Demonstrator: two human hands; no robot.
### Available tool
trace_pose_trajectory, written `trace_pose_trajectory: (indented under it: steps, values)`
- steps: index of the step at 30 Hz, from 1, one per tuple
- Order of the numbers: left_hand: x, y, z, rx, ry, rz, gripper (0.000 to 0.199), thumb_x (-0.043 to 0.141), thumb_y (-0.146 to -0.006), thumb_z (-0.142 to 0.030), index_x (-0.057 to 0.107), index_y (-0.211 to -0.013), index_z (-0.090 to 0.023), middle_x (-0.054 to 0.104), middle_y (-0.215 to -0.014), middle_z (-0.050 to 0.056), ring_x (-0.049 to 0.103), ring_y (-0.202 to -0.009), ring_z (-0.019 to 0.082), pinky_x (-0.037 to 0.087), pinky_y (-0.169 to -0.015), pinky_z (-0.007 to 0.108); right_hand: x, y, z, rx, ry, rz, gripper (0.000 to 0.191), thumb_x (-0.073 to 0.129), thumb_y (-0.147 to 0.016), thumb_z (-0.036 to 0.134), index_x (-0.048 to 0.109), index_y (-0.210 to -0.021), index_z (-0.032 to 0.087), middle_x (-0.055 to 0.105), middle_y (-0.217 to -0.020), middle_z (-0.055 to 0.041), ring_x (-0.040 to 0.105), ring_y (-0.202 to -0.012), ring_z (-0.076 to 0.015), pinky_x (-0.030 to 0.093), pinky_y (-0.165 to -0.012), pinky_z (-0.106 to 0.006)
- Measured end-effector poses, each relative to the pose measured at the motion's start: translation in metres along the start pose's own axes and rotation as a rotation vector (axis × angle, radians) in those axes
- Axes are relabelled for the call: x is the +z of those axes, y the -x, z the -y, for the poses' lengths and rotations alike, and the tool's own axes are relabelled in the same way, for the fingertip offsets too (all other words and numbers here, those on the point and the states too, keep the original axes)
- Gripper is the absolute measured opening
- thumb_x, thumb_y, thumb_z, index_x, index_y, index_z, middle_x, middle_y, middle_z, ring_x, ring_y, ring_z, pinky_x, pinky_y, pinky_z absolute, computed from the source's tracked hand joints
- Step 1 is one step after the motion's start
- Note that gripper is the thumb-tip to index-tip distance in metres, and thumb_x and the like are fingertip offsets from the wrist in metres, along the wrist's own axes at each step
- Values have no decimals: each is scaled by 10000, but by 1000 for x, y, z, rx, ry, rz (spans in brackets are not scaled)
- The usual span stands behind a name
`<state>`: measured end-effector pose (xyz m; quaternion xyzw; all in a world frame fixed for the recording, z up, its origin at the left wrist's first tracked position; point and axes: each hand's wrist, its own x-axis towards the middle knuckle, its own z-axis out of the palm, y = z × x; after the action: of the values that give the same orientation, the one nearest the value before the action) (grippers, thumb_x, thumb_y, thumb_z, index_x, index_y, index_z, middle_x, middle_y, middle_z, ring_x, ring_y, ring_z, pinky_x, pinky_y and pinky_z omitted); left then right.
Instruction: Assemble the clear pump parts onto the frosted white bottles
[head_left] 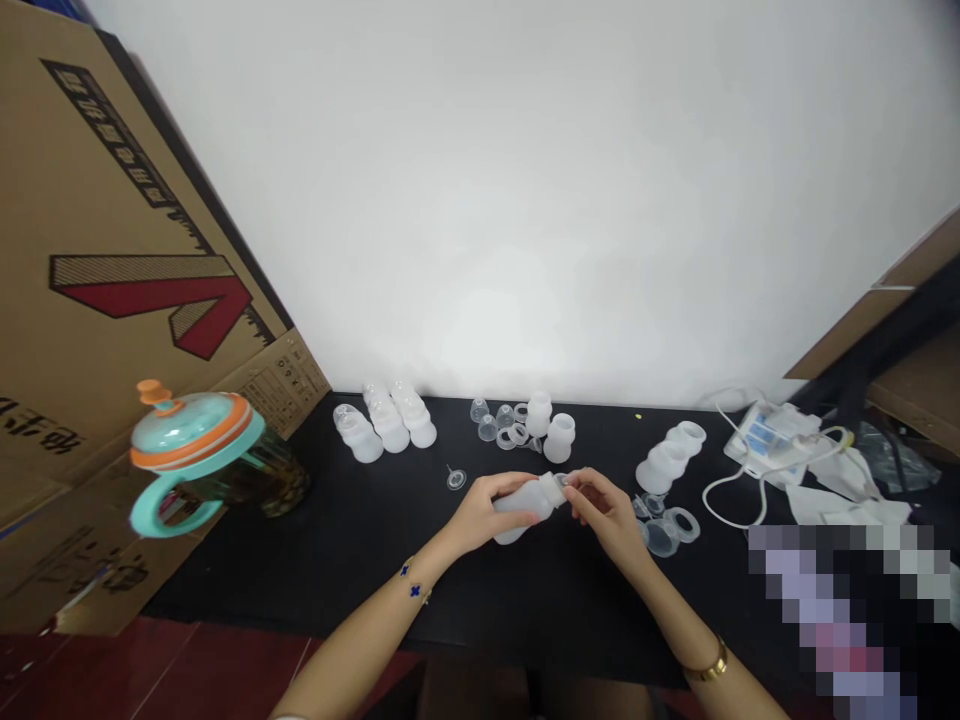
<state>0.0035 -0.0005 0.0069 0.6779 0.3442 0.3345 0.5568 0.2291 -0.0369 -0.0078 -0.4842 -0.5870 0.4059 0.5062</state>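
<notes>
- Left fingers wrap the body of a milky bottle, tilted so its mouth leans toward the right hand; a firm but gentle hold is best, since the wall looks soft enough to dent
- Right fingers are narrowed in a pinch on a clear piece at that mouth; it seems wise to keep it square to the rim and press evenly all round, though its exact seating is too small to tell
- Just right of the right fingers, loose clear rings lie on the black counter; keep the wrist off them
- Left of the left fingers, a small clear disc lies alone, easily swept by a sleeve or knuckle
- Beyond the fingers stand two open bottles beside clear domes
- Farther left of the left fingers, domed bottles stand grouped; leave them elbow room
</notes>
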Motion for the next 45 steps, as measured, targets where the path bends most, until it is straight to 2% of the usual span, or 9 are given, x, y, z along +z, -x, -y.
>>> trace_pose_trajectory:
  steps: [7,12,20,26,32,37,41,45]
  values:
    - [-4,-3,6,-102,274,123,539,803,-757,-394,683,-1214,-135,748,-1033,107,686,-894,237,493,-751,271,-1,1,-1,-20,1,31,258,628,-920,451,651,-1022,215,562,-662,14,532,-567,-136,427,-508,-245]
    - [-6,-4,4,-135,328,170,511,761,-789,-448,706,-1180,-123,747,-955,94,665,-768,191,438,-637,226,0,2,5,-30,-3,42,265,612,-930,438,657,-1077,222,569,-683,9,535,-577,-140,433,-507,-247]
    - [-5,-3,3,-126,326,126,535,821,-731,-387,692,-1188,-140,745,-964,81,671,-835,211,468,-703,245,0,2,8,-49,-25,19,240,657,-892,442,664,-981,218,595,-712,2,526,-582,-135,442,-518,-250]
    - [-4,-4,3,-104,275,86,523,832,-716,-358,691,-1171,-141,745,-1020,91,677,-904,233,491,-769,273,1,1,5,-52,-4,-6,266,675,-873,458,674,-981,215,603,-722,-4,521,-586,-136,433,-509,-251]
    - [-3,-4,4,-69,198,48,531,831,-718,-361,688,-1183,-149,736,-1110,111,675,-993,272,502,-853,319,0,0,2,-27,22,-23,300,677,-866,484,674,-987,210,590,-703,-4,522,-591,-145,418,-509,-258]
    - [-3,-4,2,-82,202,48,536,830,-717,-360,687,-1188,-146,738,-1104,115,676,-1000,279,506,-861,330,1,-1,-1,19,15,-33,340,678,-848,529,654,-953,207,564,-672,0,520,-590,-154,414,-504,-263]
    - [-4,-4,0,-108,228,73,543,826,-718,-365,685,-1192,-139,740,-1081,117,680,-976,277,509,-840,325,2,-2,-4,72,-27,10,405,697,-824,542,627,-1046,211,544,-645,20,519,-577,-153,410,-485,-251]
    - [-3,-3,-1,-106,224,82,544,822,-724,-371,683,-1197,-142,744,-1051,108,683,-950,269,509,-826,321,3,-2,-3,101,-7,93,501,733,-809,497,611,-1205,216,595,-709,13,546,-614,-153,444,-515,-249]
